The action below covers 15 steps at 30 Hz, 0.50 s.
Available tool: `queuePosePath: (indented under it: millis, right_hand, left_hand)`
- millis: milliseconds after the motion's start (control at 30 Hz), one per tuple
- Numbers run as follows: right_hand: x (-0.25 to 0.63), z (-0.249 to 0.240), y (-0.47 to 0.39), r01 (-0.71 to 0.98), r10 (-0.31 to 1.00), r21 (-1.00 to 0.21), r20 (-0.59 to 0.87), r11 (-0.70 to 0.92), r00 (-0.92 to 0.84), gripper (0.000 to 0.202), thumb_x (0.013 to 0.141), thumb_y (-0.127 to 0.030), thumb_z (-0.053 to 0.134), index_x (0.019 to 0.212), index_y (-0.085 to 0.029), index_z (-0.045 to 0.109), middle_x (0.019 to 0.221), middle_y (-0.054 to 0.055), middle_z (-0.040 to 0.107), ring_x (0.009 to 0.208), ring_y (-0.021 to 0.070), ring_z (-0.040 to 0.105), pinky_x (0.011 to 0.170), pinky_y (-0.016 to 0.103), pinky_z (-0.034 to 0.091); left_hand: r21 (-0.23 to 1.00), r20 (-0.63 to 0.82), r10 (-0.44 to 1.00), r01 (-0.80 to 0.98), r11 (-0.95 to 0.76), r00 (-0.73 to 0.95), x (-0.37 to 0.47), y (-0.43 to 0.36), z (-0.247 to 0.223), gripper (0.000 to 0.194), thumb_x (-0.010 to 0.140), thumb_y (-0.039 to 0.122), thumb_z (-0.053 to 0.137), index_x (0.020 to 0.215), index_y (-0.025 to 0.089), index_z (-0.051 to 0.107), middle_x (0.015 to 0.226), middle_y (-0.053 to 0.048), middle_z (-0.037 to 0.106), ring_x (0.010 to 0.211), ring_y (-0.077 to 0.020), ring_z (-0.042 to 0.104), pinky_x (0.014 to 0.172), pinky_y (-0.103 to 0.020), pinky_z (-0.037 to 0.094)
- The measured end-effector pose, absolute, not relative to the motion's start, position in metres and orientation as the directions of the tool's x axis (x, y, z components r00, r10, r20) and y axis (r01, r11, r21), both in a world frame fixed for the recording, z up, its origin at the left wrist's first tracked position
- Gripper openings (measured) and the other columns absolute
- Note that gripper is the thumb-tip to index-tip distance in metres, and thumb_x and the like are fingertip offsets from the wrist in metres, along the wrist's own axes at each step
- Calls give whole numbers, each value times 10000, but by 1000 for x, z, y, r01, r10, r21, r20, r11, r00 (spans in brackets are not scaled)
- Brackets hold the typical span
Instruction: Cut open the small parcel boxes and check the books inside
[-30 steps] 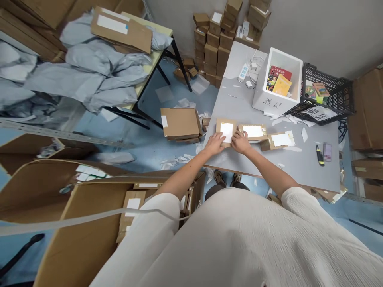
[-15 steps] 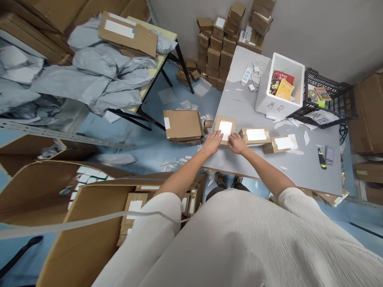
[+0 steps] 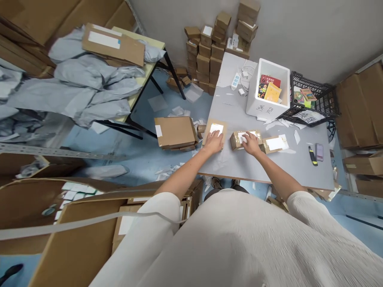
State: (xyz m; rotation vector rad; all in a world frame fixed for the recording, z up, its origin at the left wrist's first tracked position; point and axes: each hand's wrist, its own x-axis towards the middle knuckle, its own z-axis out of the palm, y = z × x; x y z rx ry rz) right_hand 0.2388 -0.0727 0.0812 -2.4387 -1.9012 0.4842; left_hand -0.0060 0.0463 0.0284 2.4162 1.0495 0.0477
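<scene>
My left hand (image 3: 214,142) lies with its fingers spread on the white label of a flat cardboard box (image 3: 220,124) at the left side of the grey table (image 3: 239,165). On the middle box (image 3: 237,142), my right hand (image 3: 251,143) rests with its fingers apart over the label and tape. A third taped box (image 3: 273,144) with a white label stands just right of my right hand. Both hands partly cover the labels beneath them.
A white foam box (image 3: 266,110) with books and a black crate (image 3: 327,99) stand at the table's back right. A cutter (image 3: 312,156) and phone (image 3: 319,152) lie at right. Stacked boxes (image 3: 203,63) stand behind; a large open carton (image 3: 86,227) is at lower left.
My right hand has left the flat box and moved right onto the middle box. My left hand has spread across the flat box's label. The whole view has shifted.
</scene>
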Motion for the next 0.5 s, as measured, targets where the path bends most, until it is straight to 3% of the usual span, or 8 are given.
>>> queuePosePath:
  millis: [233, 400, 500]
  right_hand:
    - [300, 76, -93, 904, 898, -178, -292, -389, 329, 521, 1031, -241, 489, 1506, -177, 692, 1687, 220, 594, 1532, 407, 536, 1275, 641, 389]
    - [322, 68, -95, 946, 931, -203, -318, -251, 179, 530, 1006, -276, 559, 1517, -201, 676, 1751, 188, 547, 1588, 401, 486, 1298, 663, 347]
    - [335, 64, -85, 959, 946, -227, -311, -172, 96, 616, 995, -292, 579, 1600, -185, 618, 1797, 187, 489, 1639, 400, 429, 1327, 653, 316]
  left_hand:
    - [465, -134, 551, 543, -699, 824, 80, 21, 54, 614, 1027, 397, 669, 1595, 169, 611, 1745, -213, 502, 1637, -394, 459, 1373, -523, 349]
    - [374, -264, 578, 634, -677, 772, 118, 11, 55, 783, 946, 502, 834, 1605, 172, 569, 1773, -245, 447, 1658, -445, 411, 1351, -543, 357]
    - [334, -274, 629, 685, -647, 728, 127, 13, 52, 671, 1029, 426, 732, 1616, 157, 551, 1780, -256, 441, 1649, -436, 423, 1328, -536, 369]
